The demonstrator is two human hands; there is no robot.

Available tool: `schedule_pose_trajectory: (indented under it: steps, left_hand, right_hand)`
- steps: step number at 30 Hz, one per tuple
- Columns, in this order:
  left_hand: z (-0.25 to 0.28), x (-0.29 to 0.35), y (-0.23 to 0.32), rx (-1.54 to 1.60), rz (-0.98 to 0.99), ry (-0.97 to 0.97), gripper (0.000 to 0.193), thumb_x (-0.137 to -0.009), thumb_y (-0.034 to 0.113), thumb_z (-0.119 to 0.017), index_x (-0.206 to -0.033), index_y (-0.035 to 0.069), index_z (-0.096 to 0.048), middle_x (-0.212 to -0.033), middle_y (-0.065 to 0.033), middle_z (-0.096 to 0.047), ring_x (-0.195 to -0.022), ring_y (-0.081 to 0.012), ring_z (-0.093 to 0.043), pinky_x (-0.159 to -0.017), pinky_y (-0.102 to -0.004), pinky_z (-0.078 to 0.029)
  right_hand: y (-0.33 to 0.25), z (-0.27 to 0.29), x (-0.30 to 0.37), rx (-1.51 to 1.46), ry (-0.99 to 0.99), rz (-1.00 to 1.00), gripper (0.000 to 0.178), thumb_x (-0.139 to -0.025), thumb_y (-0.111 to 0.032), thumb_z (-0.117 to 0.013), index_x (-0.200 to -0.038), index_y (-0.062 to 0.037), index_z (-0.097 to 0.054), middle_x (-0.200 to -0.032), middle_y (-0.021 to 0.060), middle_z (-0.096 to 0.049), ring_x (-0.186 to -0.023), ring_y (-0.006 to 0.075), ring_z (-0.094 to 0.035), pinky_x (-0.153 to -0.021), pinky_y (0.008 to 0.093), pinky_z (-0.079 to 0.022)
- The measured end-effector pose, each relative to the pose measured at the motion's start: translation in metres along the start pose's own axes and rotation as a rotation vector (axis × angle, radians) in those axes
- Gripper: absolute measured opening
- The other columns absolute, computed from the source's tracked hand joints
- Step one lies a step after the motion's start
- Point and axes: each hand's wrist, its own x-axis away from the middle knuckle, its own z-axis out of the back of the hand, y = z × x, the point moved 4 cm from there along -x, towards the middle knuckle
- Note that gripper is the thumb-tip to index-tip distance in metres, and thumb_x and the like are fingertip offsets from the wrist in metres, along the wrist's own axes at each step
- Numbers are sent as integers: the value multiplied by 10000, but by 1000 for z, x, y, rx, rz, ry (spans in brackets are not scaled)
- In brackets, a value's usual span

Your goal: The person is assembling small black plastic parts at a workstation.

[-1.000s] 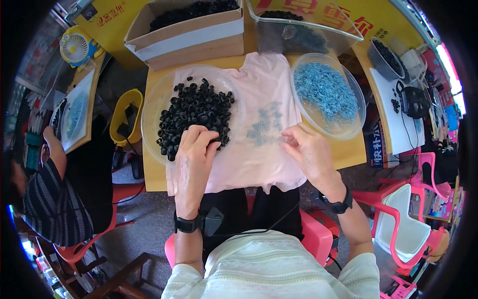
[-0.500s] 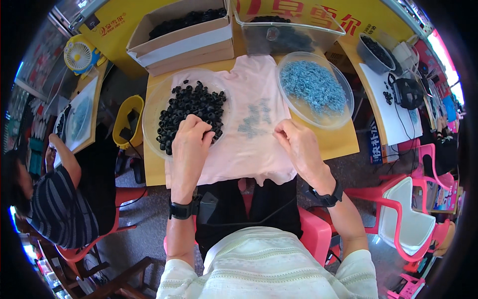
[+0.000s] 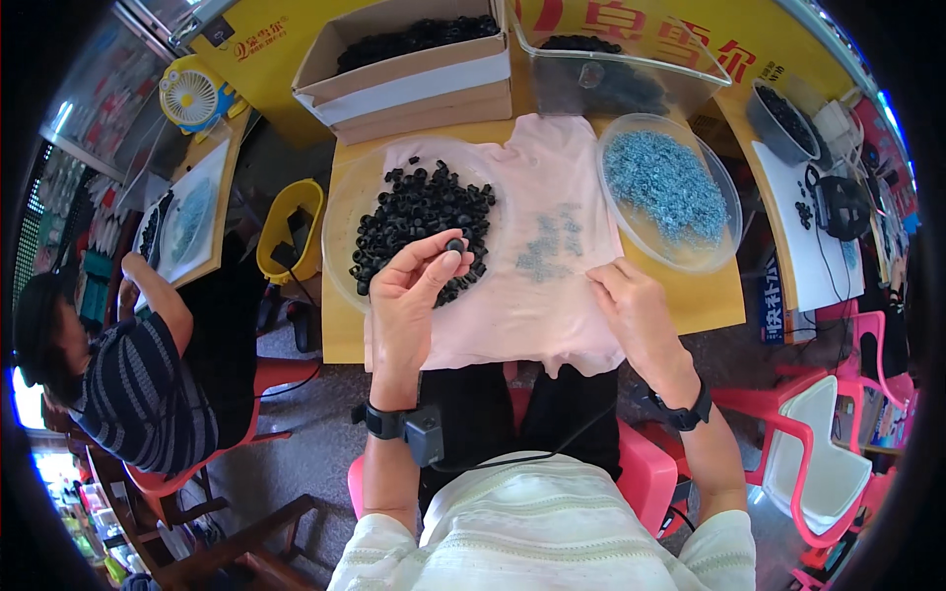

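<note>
My left hand (image 3: pixel 404 310) is turned palm up at the near edge of a pile of small black ring-like parts (image 3: pixel 419 207). Its thumb and fingers pinch one small round black part (image 3: pixel 454 244). The pile fills a clear round tray (image 3: pixel 340 251). My right hand (image 3: pixel 641 317) hovers over the right side of a pale pink cloth (image 3: pixel 473 340), thumb and forefinger pressed together. Whatever lies between them is too small to make out. Tiny blue-grey pieces (image 3: pixel 544 254) are scattered on the cloth. Right of it, a clear round tray (image 3: pixel 731 241) holds a heap of small blue pieces (image 3: pixel 665 182).
A cardboard box (image 3: pixel 414 97) and a clear plastic bin (image 3: pixel 621 94), both with black parts, line the table's back. To the left are a yellow bucket (image 3: pixel 293 227) and a seated person (image 3: pixel 138 384). Pink chairs (image 3: pixel 788 424) stand on the right.
My left hand has come off the black pile and turned palm up, with one black part in its fingertips. The right hand stays pinched above the cloth. The whole view has shifted.
</note>
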Motion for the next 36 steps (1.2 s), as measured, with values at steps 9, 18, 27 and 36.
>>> schedule_pose_trajectory:
  steps: [9, 18, 27, 36]
  left_hand:
    - [-14, 14, -2, 298, 108, -56, 145, -919, 14, -615, -1061, -13, -633, -1074, -165, -672, -918, -181, -669, -837, -270, -545]
    - [-53, 30, -3, -263, -147, -119, 385, -833, -60, -701, -1204, -3, -616, -1041, -92, -691, -910, -145, -681, -828, -271, -543]
    - [-134, 47, 2, -827, -692, -369, 463, -785, -50, -740, -1225, 32, -620, -991, -114, -707, -841, -195, -699, -742, -306, -556]
    - [-153, 53, -44, -724, -337, -332, 323, -862, -118, -618, -1174, -35, -616, -898, -108, -675, -791, -153, -660, -735, -255, -531]
  right_hand:
    - [-1, -1, -1, -87, 24, -70, 131, -795, -23, -680, -923, -24, -651, -823, 111, -615, -767, 300, -639, -666, 365, -510]
    - [-16, 10, -3, -532, -28, -174, 216, -863, -79, -689, -1074, -34, -672, -866, 54, -667, -732, 141, -638, -633, 269, -501]
    - [-8, 42, 29, -1084, 35, -416, 192, -908, -39, -662, -1084, 38, -658, -911, 55, -696, -797, 65, -642, -682, 216, -521]
    - [128, 140, 104, -1006, 814, -466, 188, -953, -161, -631, -1019, 13, -655, -912, 64, -689, -804, 104, -659, -689, 228, -524]
